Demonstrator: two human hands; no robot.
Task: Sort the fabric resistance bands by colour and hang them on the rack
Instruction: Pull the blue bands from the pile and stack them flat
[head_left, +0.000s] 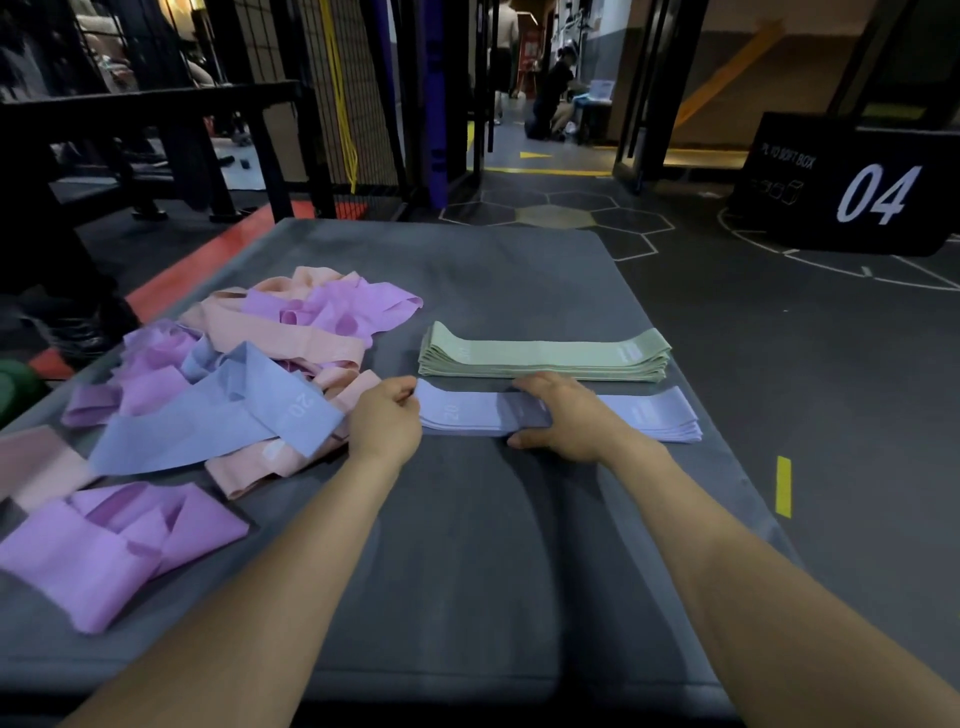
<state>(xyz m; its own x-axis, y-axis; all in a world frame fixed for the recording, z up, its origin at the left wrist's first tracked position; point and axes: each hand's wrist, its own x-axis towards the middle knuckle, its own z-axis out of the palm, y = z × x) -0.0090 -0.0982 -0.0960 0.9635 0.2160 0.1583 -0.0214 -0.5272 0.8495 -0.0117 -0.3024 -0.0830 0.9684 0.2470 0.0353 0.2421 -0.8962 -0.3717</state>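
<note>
A flat stack of lavender-blue bands (644, 415) lies on the grey mat (467, 545). My left hand (383, 421) pinches the stack's left end. My right hand (563, 415) lies across its middle, fingers over the top and thumb at the near edge. Just behind it sits a neat stack of green bands (545, 353). To the left spreads a loose heap of peach, purple and blue bands (249, 374). Folded purple bands (104, 545) lie at the near left.
A black soft box marked 04 (862, 187) stands on the floor at the right. A black frame and mesh fence (291, 130) rise behind the mat. A person crouches far off in the doorway (553, 98). A yellow band (343, 104) hangs on the fence.
</note>
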